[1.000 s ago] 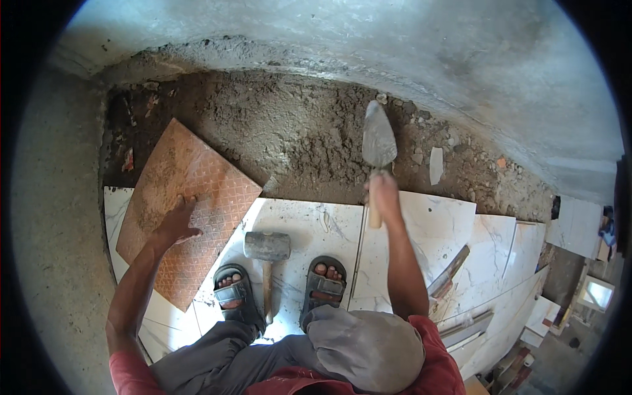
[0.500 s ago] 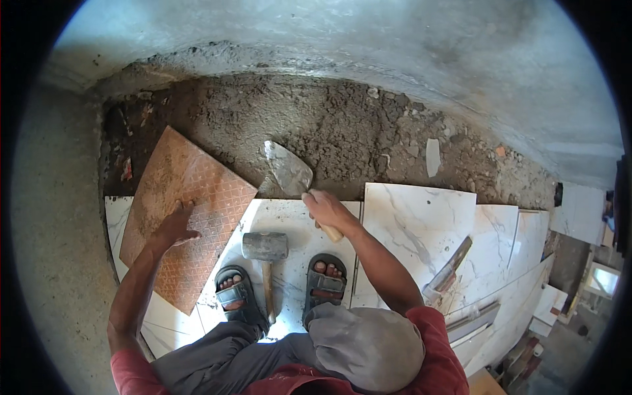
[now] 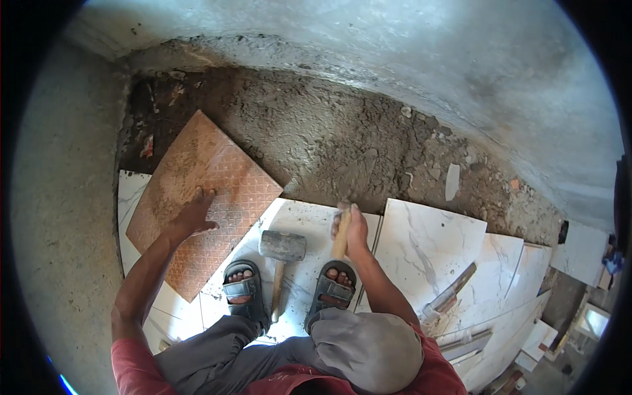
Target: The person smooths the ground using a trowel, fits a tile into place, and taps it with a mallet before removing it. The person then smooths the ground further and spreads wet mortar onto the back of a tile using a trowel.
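My left hand rests with fingers apart on the ridged reddish-brown underside of a square tile. Dusty mortar residue covers the upper left part of this tile, which sits askew across white floor tiles and the mortar bed. In my right hand is the wooden handle of a trowel. Its blade reaches into the grey-brown mortar and is hard to tell from it. Between my sandalled feet a mallet with a dark head and wooden handle lies on the white tiles.
White marbled tiles cover the floor to the right, with a wood-handled tool lying on them. A concrete wall borders the mortar at the far side; another wall rises at left. A tile shard lies in the rubble.
The trowel has swung so its blade now lies in the mortar, and my right hand has turned and shifted slightly right. My left hand stays on the brown tile. The whole view has shifted.
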The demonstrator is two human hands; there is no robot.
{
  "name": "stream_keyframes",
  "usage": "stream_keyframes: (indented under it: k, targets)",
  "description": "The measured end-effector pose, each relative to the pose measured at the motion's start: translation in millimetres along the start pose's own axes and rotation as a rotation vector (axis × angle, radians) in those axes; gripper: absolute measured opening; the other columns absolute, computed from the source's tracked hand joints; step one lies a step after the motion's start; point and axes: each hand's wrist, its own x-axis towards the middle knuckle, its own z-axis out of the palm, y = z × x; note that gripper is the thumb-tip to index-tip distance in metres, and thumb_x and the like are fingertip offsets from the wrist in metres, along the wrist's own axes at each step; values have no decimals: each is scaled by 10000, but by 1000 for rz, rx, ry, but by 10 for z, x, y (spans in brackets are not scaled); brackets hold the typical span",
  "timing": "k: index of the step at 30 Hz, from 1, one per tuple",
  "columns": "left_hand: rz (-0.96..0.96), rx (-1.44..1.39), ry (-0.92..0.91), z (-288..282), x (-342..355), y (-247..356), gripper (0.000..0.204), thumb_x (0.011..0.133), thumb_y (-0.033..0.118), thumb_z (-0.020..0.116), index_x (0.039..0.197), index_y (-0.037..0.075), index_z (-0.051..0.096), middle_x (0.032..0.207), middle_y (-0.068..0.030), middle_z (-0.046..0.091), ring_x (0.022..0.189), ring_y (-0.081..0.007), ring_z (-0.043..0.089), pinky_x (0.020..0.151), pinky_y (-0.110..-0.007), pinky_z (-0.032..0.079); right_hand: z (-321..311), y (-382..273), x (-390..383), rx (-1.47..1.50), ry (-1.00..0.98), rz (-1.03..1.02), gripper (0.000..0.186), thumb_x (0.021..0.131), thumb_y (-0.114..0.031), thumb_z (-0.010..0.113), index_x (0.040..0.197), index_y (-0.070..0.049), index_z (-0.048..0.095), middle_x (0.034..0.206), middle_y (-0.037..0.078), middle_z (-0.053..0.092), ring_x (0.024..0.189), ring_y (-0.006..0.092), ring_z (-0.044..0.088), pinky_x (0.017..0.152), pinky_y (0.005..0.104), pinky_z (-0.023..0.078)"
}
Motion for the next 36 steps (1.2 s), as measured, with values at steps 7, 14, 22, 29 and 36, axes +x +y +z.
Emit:
stream_keyframes:
  k: [7,14,22,29,36]
  targets:
    - [-52,1,63,19,-78,101,1011,708,355,758,1466,71,153,1464,-345,109,1245,-466,399,1045,-408,355,572,-178,449,-296,-236,18,447,942,-470,389,1030,-70,569,638,51,526,464,167,509,405,334,445]
    - [-88,-172,80,-32,-648,75,880,784,355,693,1445,41,205,1468,-254,232,1298,-389,361,1055,-415,341,8,-930,349,-1157,-308,-173,408,926,-383,425,899,5,548,657,101,556,470,198,547,437,363,461]
    - [74,-248,-25,485,-1932,74,600,829,436,636,1275,54,516,1164,-208,594,1063,-384,568,932,-437,441,-609,-1358,-63,-1094,76,-347,359,903,-333,478,977,15,529,738,184,606,618,291,634,535,416,500]
    - [-155,-1287,-14,1124,-2141,664,473,873,291,648,1199,-37,554,1009,-139,652,957,-206,619,878,-344,474,-1099,-2038,257,-1527,537,-632,395,902,-317,489,1113,14,532,1052,282,600,1010,434,566,859,500,447]
    - [-156,-1280,15,1340,-1824,867,409,932,318,545,1105,-50,590,914,-107,641,839,-171,601,743,-304,464,-1220,-2314,110,-1652,414,-448,408,879,-307,497,1098,29,569,1036,292,608,1017,419,575,866,482,457]
